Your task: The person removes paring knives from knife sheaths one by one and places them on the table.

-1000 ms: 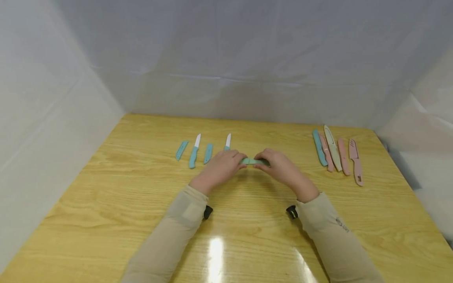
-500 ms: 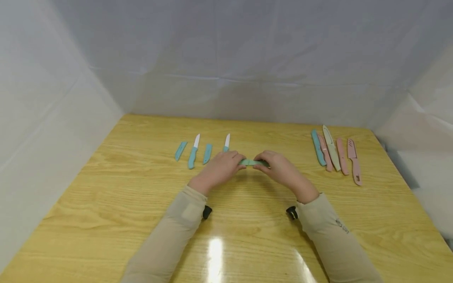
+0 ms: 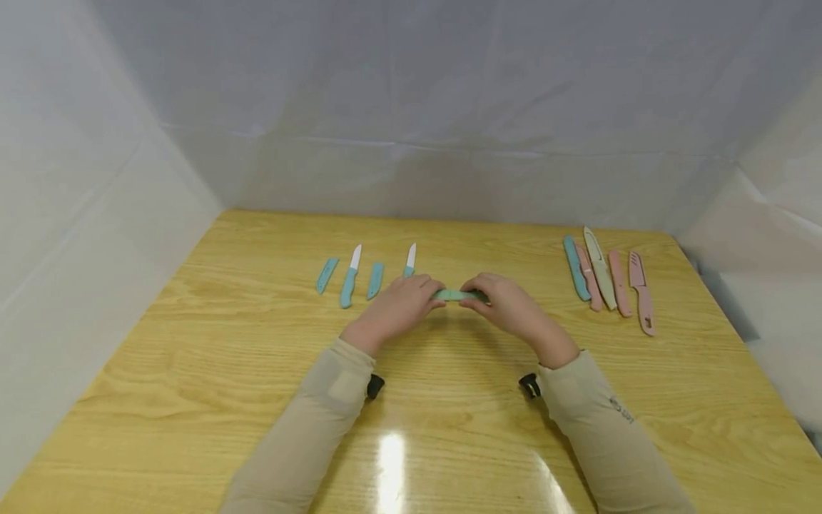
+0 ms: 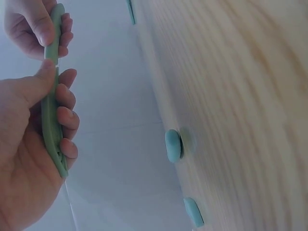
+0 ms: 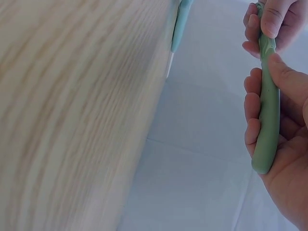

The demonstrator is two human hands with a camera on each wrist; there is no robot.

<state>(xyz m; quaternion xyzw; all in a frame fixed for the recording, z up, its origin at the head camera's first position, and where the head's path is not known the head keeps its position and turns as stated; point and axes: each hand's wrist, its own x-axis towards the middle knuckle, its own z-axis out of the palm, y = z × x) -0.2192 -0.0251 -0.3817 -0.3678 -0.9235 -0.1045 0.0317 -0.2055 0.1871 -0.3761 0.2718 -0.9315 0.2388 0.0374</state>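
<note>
Blue-handled knife, blade bare, part hidden by left hand; pink knife well apart, far right. Green knife above table: left hand grips sheath, right hand handle, seam between.

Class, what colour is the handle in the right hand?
The handle is green, shown best in the right wrist view.

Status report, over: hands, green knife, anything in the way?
Left hand gripping sheath, right hand gripping handle. Green knife held above table. Nothing seen blocking; one blue knife lies partly hidden past left fingers.
</note>
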